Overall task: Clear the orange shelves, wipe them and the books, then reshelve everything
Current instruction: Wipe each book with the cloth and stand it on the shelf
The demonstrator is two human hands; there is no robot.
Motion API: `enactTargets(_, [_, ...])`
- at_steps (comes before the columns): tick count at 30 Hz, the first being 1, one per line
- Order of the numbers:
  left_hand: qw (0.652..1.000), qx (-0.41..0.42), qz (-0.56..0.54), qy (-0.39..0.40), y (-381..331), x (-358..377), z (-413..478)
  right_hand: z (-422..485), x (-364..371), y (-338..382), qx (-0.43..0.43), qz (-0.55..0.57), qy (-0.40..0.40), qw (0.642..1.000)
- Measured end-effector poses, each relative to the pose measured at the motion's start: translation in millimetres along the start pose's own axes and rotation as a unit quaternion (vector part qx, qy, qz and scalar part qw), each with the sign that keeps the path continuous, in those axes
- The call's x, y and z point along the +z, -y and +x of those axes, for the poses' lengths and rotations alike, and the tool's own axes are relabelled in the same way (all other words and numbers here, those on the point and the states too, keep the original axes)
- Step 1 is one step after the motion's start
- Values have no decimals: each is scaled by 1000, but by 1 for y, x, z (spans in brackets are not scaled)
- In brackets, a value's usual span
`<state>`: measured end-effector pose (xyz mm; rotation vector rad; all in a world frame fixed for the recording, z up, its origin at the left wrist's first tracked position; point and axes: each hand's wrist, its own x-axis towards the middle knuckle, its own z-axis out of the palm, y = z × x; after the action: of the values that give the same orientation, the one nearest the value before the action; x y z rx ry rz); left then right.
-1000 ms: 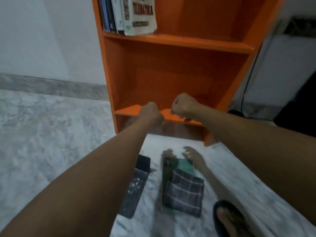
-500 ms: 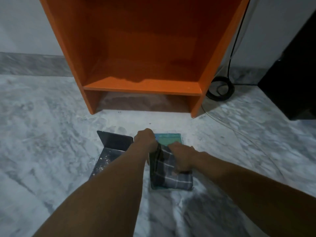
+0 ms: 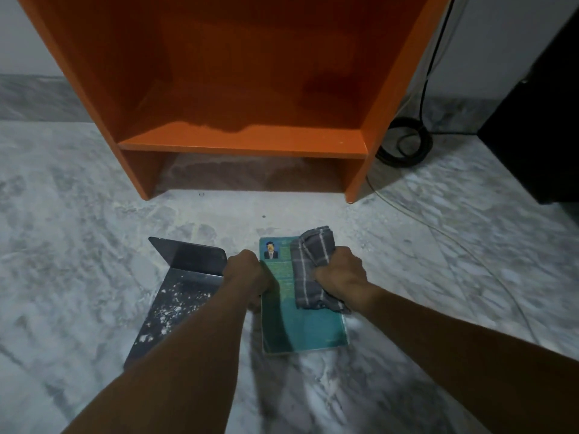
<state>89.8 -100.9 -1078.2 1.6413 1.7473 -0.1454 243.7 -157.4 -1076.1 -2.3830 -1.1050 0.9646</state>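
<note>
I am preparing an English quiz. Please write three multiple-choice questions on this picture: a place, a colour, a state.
1. Where is the book, relative to the orange shelf? A. inside it B. on the floor before it C. on top of it
2. What colour is the cloth? A. grey checked B. red C. yellow
3. What does the right hand do? A. hangs open B. holds a pen C. grips the cloth
Answers: 1 B, it lies flat on the floor; 2 A, grey with pale lines; 3 C, it clenches the cloth.
</note>
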Motion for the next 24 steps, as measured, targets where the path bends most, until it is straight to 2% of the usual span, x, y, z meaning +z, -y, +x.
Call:
enactTargets(3, [1000,-10,-17,20,4,1,6,0,1,5,17,87,-4,996])
enactTargets(7, [979,-45,-168,103,8,-6,-2,-4,-10,10,17,184,37,982])
enactTargets(10, [935,-36,-300,187,2,-18,-14,-7,-31,7,18,275,64,959])
enactTargets(12, [900,6,-398,179,-9,-32,-19,-9,-46,8,5,334,83,939])
enactTargets(14, [849,49,-501,162,-23,-53,-23,-14,-61,14,-22,362,102,926])
enactTargets(16, [810,74,-561,156,-35,-76,-32,-22,-76,21,-56,364,115,923])
enactTargets(20, [789,122,-584,150,-48,-105,-56,-51,-106,39,-123,354,96,922])
enactTargets(22, [785,140,-584,153,-54,-116,-72,-71,-128,47,-203,265,30,942])
enactTargets(24, [784,156,-581,150,-55,-127,-84,-90,-156,60,-289,187,-55,937])
